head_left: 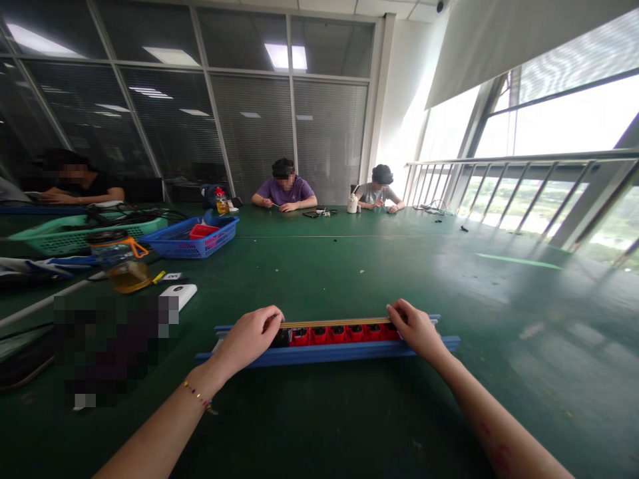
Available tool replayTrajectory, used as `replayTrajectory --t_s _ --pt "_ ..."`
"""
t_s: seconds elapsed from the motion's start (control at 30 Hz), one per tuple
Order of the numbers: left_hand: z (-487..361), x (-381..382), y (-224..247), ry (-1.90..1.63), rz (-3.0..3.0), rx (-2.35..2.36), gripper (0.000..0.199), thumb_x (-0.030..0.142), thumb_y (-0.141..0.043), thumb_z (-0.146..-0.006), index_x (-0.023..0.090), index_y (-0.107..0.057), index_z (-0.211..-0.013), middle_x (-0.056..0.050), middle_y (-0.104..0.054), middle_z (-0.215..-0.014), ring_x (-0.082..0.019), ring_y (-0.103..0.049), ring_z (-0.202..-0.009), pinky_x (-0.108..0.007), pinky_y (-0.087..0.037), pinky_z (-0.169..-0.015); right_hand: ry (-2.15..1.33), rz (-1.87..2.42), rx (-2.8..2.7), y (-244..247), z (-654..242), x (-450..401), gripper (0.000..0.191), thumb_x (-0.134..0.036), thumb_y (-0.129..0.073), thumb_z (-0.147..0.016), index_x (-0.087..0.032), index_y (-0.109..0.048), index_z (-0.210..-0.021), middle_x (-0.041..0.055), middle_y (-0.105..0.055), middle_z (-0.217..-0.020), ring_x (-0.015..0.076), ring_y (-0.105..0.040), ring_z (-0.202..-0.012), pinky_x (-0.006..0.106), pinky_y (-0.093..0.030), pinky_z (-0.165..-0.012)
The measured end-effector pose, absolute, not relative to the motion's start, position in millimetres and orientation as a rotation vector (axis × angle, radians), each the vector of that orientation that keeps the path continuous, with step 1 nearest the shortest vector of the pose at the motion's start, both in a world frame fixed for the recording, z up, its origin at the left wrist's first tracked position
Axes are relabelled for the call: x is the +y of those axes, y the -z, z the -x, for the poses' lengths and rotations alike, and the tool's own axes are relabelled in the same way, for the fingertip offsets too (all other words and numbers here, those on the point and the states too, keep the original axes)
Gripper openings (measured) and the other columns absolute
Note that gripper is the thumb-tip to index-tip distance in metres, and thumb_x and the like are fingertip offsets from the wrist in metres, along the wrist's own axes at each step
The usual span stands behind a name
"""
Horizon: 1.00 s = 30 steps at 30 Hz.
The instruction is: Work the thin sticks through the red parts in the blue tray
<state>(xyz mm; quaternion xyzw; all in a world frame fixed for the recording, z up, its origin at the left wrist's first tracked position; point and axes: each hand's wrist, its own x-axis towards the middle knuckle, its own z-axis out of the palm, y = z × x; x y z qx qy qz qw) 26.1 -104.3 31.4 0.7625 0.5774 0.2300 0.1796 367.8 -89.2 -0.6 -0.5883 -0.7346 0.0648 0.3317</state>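
Note:
A long blue frame [329, 355] lies across the green table in front of me, with a row of several red blocks with black tops [337, 333] between its front and back rails. Along the back of the row runs a thin yellowish strip [334, 323]. My left hand [252, 336] is closed at the strip's left end, thumb and fingers pinched together beside a black block [282, 338]. At the other end my right hand [413, 326] pinches the strip in the same way. Both hands hide the strip's ends and parts of the frame.
To the left are a jar of amber liquid [128, 276], a white device [180, 297], a blue basket [200, 244] holding a red tray, and a green basket [54, 241] with cables. Across the green table [319, 273] sit several people; a white bottle [353, 203] stands there.

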Motion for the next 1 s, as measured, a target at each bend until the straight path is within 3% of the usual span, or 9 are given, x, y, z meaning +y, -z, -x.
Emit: replayTrajectory --t_s 0.43,1.0 --pt "-20.3 -101.6 -27.4 -0.513 -2.270 1.636 0.034 0.039 -0.027 -0.085 0.026 -0.057 -0.083 -0.001 -0.062 -0.077 -0.017 -0.057 -0.072 -0.026 -0.037 -0.064 -0.047 1.544 -2.027 2.8 -366.7 -92.3 0.029 -0.038 -0.027 -0.087 -0.023 -0.041 -0.066 -0.0006 -0.053 -0.061 0.0161 -0.053 -0.059 0.025 -0.033 -0.055" --pt "-20.5 -106.6 -28.5 -0.433 -2.285 1.674 0.036 0.043 -0.021 -0.087 0.025 -0.052 -0.080 -0.001 -0.059 -0.071 -0.016 -0.055 -0.061 -0.024 -0.035 -0.051 -0.133 1.553 -2.089 0.1 -368.4 -93.8 0.030 -0.036 -0.023 -0.089 -0.024 -0.049 -0.079 0.0015 -0.060 -0.073 0.0177 -0.057 -0.070 0.025 -0.037 -0.064"
